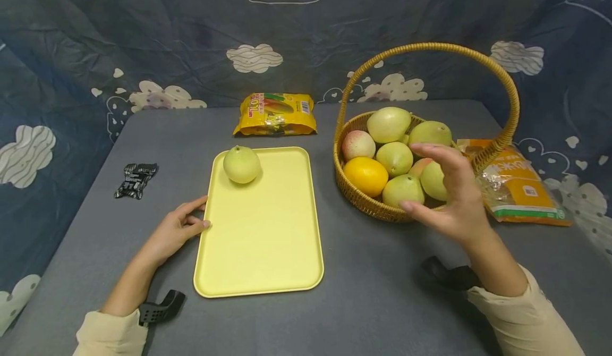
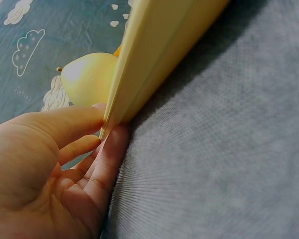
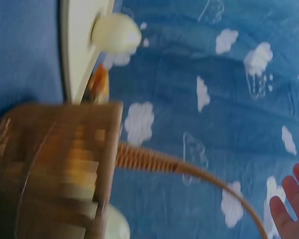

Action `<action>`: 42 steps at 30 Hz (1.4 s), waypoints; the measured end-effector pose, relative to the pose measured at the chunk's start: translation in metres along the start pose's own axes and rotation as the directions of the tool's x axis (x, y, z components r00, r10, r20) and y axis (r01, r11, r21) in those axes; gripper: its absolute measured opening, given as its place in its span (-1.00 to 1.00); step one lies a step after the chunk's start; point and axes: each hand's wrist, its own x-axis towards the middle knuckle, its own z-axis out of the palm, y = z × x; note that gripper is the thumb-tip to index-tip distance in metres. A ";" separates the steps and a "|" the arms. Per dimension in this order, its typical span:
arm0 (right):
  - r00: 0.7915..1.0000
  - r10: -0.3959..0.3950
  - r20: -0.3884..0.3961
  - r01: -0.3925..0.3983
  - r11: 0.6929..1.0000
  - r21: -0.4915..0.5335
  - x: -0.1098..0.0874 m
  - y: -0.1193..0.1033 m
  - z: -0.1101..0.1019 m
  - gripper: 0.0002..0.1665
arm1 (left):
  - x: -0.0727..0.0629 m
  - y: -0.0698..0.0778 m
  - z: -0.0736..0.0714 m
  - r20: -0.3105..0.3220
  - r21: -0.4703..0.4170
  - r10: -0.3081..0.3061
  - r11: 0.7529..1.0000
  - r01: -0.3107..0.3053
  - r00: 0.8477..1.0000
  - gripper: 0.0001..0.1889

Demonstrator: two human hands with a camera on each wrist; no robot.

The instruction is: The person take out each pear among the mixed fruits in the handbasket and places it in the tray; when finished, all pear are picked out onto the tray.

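Note:
My left hand [image 1: 173, 232] pinches the left rim of a yellow rectangular tray [image 1: 260, 239] between thumb and fingers. In the left wrist view the tray's edge [image 2: 154, 64] runs up from the fingertips. A round, pale green fruit with a short stem [image 1: 241, 164] sits in the tray's far left corner. Over the front right of a wicker basket [image 1: 368, 207] hangs my right hand [image 1: 454, 196], thumb and fingers spread apart, holding nothing. Heaped in the basket are several pale green fruits [image 1: 389, 124], a yellow fruit [image 1: 366, 176] and a pinkish one [image 1: 358, 145], some partly hidden by that hand.
The basket's tall arched handle [image 1: 444, 47] rises over the fruit. Behind the tray lies a yellow snack bag [image 1: 275, 114]. An orange and clear bag [image 1: 521, 186] rests right of the basket. A small black packet [image 1: 136, 180] lies on the grey table [image 1: 373, 292] at left.

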 end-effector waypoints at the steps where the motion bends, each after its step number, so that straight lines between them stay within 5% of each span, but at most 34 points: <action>1: 1.000 0.009 -0.027 -0.009 1.000 0.005 -0.004 0.002 -0.006 -0.16 | 0.000 0.000 0.000 0.000 0.003 0.000 1.000 0.000 1.000 -0.35; 10: 0.980 0.112 -0.162 -0.110 0.994 0.024 -0.026 0.007 -0.039 -0.12 | 0.001 0.000 0.001 -0.004 0.018 0.002 1.000 -0.002 1.000 -0.35; 18: 0.967 0.188 -0.169 -0.210 0.970 -0.120 -0.037 0.012 -0.050 -0.09 | -0.001 0.002 0.000 -0.004 0.012 -0.003 1.000 0.003 1.000 -0.35; 30: 0.910 0.378 -0.168 -0.414 0.848 -0.330 -0.053 0.020 -0.056 -0.21 | 0.000 0.001 0.000 -0.004 0.018 -0.001 1.000 0.002 1.000 -0.35; 36: 0.895 0.414 -0.164 -0.445 0.817 -0.367 -0.064 0.034 -0.062 -0.13 | 0.000 0.000 0.000 -0.008 0.016 0.005 1.000 -0.005 1.000 -0.35; 42: 0.853 0.497 -0.161 -0.516 0.753 -0.408 -0.077 0.050 -0.071 -0.04 | 0.001 -0.002 0.001 -0.013 0.029 0.011 1.000 -0.011 1.000 -0.35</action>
